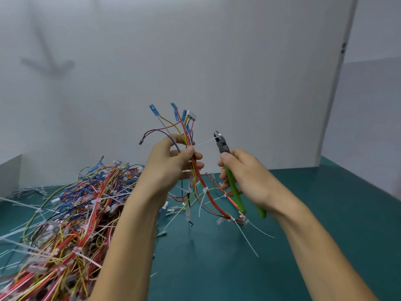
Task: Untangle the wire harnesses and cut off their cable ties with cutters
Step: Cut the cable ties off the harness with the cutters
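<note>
Loosely splayed, multicoloured, white-tied harness [187, 135]

Soft, bright, even light is filling the whole place. The white wall [217, 51] is looking a bit grey and foggy. A big, blurry shadow [51, 64] is lying on it at the top left. The green surface [217, 268] is looking flat and dull. The pile of wires [54, 235] at the bottom left is looking fuzzy and smeared. The wall edge [337, 83] on the right is leaning over, because the wide lens is bending things near the sides.
</note>
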Demonstrator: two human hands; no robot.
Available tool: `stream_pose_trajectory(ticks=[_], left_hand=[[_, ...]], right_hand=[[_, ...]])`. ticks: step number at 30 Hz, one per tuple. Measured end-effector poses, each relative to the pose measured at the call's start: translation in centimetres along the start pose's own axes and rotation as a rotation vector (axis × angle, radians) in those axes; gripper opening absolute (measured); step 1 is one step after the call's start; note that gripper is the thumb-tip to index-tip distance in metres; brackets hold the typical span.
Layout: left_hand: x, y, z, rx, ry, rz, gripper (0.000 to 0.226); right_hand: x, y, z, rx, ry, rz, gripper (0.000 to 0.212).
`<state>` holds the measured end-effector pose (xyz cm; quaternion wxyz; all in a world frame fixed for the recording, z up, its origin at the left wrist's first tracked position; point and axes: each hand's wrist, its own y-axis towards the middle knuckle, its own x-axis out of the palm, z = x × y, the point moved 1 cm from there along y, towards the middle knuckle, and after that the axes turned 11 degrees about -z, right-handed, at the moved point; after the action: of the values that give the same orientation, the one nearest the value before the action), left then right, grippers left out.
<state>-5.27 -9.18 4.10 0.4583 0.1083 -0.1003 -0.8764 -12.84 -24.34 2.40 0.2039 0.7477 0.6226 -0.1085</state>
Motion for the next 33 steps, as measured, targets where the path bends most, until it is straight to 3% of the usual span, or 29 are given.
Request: stream_pose_trajectory(ticks=[8, 19, 33], left_hand=[[0.1, -0.1, 0.5, -0.005, -0.043, -0.022, 0.014], [1.1, -0.3, 1.0, 0.037, -0.061, 0.0, 0.005], [1.7, -0.2, 1.3, 0.102, 0.038, 0.092, 0.011]], right_hand=[[0.4, -0.8, -1.0, -0.026, -0.114, -0.055, 0.039], [-0.8, -1.1, -1.0, -0.017, -0.142, -0.108, 0.035], [0.1, -1.2, -1.4, -0.042, -0.233, -0.007, 0.04]])
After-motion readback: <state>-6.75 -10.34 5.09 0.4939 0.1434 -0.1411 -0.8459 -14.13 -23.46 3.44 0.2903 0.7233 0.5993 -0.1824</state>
